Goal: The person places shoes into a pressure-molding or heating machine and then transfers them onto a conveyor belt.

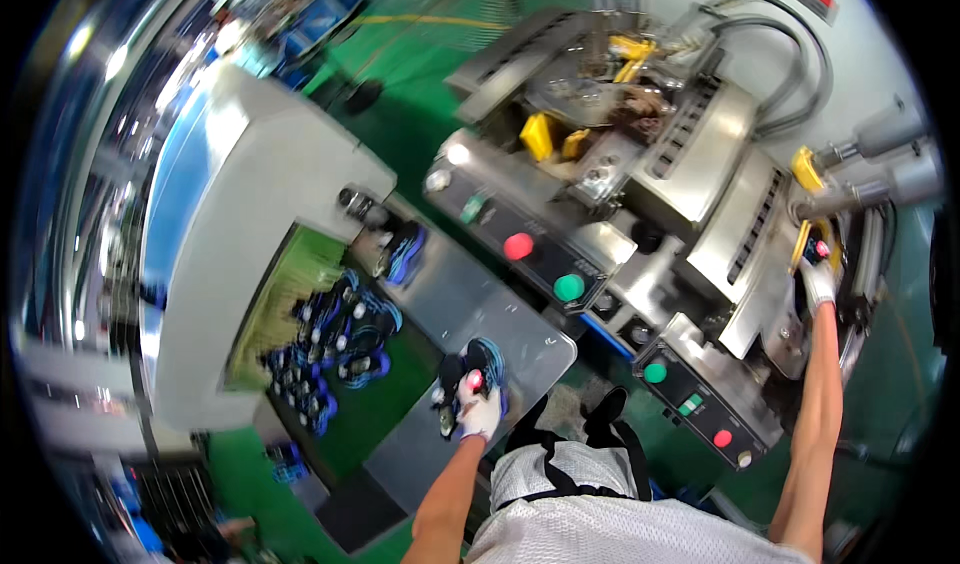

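Left grip (pixel 480 414) on a shoe (pixel 489 359), right grip (pixel 820 282) at a machine (pixel 712 169)

Far left, a white housing (pixel 265 179) arches over a green surface (pixel 385 404) bearing a heap of dark, blue-soled shoes (pixel 370 326). Just right, a grey bench (pixel 525 334) carries one more dark shoe near its upper end. Lower on the bench lies the shoe under the left grip: white-gloved fingers, red at one tip, bend down onto it; I cannot tell how tightly they close. Next, the machine shows a red button (pixel 518 247) and a green button (pixel 569 287) on its nearer panel. At far right, the right grip, also gloved, reaches in beside a yellow pad (pixel 802 244), fingers against a dark piece (pixel 815 234); how far it is closed I cannot tell.
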`<state>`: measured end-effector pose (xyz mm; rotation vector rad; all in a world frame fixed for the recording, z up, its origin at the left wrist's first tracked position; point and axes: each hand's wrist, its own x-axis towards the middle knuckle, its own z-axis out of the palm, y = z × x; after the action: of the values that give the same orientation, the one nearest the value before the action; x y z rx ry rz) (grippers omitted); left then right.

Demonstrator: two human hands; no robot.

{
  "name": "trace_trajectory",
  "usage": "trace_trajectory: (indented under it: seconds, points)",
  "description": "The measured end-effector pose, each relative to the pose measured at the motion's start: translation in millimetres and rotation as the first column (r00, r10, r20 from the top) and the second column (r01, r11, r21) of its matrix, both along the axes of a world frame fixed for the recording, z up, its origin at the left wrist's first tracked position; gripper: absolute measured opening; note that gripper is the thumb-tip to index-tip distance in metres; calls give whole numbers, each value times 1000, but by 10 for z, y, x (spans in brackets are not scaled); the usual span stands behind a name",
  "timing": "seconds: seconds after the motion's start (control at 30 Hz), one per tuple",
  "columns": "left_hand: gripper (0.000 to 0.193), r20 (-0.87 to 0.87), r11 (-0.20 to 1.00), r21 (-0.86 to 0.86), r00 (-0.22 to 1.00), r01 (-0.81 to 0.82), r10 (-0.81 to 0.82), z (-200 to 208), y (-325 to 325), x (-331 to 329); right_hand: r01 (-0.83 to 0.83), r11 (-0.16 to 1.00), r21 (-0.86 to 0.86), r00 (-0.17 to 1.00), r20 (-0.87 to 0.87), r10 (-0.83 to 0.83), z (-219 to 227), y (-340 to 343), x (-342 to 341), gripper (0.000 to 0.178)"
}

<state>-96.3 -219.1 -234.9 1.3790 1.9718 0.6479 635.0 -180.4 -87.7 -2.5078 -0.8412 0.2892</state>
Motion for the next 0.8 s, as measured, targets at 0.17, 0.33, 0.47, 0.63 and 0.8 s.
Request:
trace_trajectory:
  seconds: [0.17,0.33,0.47,0.63,0.8]
  points:
    - [79,-102,984,-176,994,-41,23,-160,-113,-69,-350,800,487,919,347,190,417,-342,-2517,84]
    - [78,171,983,26,968,183,-185,115,-301,-437,-514,671,-534,542,404,737,-911,-848,-3878,87]
    - [80,35,962,216,984,166,-177,628,-534,-1147,-583,648,-491,624,241,743,-597,-608,-4544,102]
    - [92,51,969,-215,993,119,-111,97,-387,-1231,-692,722,-20,653,-443,613,-897,-401,-6426,99]
    - [79,66,944,-292,988,154,-140,-218,-158,-1371,-375,926,-47,896,-274,349,-1901,-464,-7161,79]
